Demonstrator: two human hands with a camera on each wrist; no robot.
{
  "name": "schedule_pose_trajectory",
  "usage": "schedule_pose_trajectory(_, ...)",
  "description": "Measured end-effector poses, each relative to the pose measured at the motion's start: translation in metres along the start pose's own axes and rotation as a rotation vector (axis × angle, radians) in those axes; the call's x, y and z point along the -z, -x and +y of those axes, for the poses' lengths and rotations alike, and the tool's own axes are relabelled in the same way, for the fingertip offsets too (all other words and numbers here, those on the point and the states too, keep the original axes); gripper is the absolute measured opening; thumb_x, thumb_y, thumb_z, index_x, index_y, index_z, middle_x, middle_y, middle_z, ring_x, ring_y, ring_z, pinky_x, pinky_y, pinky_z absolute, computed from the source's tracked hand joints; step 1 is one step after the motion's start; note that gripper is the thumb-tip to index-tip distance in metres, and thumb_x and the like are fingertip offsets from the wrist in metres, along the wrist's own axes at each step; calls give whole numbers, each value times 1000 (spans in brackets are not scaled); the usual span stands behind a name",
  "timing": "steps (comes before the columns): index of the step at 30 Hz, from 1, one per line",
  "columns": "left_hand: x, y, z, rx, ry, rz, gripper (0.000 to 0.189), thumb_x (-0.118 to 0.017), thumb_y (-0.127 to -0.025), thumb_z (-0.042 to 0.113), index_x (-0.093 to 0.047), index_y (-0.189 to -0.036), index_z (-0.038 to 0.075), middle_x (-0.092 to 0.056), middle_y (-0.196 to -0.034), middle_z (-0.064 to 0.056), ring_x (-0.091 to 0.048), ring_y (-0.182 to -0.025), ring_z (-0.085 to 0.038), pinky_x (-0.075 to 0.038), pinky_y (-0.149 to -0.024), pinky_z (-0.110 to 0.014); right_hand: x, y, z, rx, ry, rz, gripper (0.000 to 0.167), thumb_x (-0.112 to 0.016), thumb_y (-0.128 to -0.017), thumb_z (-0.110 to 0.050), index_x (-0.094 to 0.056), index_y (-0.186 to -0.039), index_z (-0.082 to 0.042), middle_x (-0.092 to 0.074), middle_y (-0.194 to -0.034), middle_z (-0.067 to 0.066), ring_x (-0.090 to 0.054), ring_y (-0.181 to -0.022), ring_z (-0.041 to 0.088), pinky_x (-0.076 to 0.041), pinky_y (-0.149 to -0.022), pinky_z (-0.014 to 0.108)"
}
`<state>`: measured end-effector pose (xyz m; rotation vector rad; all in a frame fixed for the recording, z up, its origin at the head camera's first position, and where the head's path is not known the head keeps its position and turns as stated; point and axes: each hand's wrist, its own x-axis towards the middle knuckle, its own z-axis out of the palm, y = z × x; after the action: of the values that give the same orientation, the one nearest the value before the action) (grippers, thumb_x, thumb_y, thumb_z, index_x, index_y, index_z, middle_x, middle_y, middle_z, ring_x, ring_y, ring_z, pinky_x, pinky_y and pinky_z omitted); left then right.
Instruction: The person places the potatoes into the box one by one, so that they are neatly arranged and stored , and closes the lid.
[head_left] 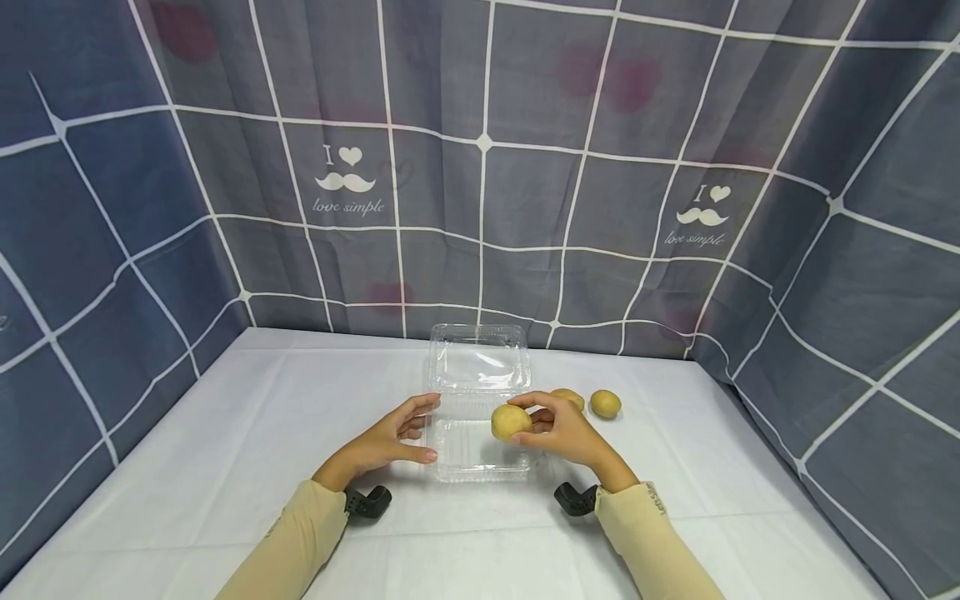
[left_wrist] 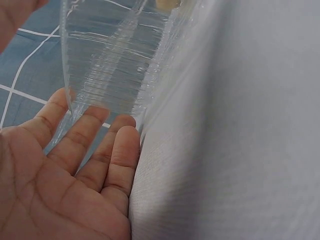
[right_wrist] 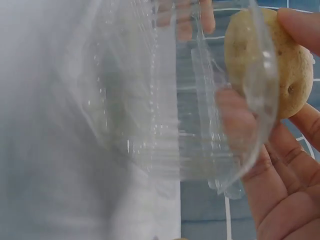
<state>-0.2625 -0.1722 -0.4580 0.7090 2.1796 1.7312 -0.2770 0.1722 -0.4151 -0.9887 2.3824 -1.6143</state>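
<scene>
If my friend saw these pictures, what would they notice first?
Probably the yellow potato, held by the right hand over the open clear plastic container. Two more potatoes rest to the right on the white tablecloth. White mustache prints on the gray checked curtain behind may catch eyes next.

A white-gridded, grey-blue curtain [head_left: 435, 187] hangs behind the desk [head_left: 720, 467] and along both its sides. White cloth [head_left: 187, 500], faintly creased, covers the desk. The curtain bears two moustache prints [head_left: 345, 182] with the words "love simple", and blurry red spots [head_left: 183, 32].
</scene>
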Motion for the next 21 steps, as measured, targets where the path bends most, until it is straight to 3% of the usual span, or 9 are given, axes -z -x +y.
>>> schedule_pose_trajectory(21, 0, -2, -3, -8, 1, 7, 103, -90, -89, 15, -26, -167, -5, -27, -173, -28, -33, -156, -50, -33, -124, -62, -19, -19, -4, -23, -79, -84, 51, -82, -90, 1, -64, -136, 14, -70, -131, 25, -71, -95, 12, -60, -85, 23)
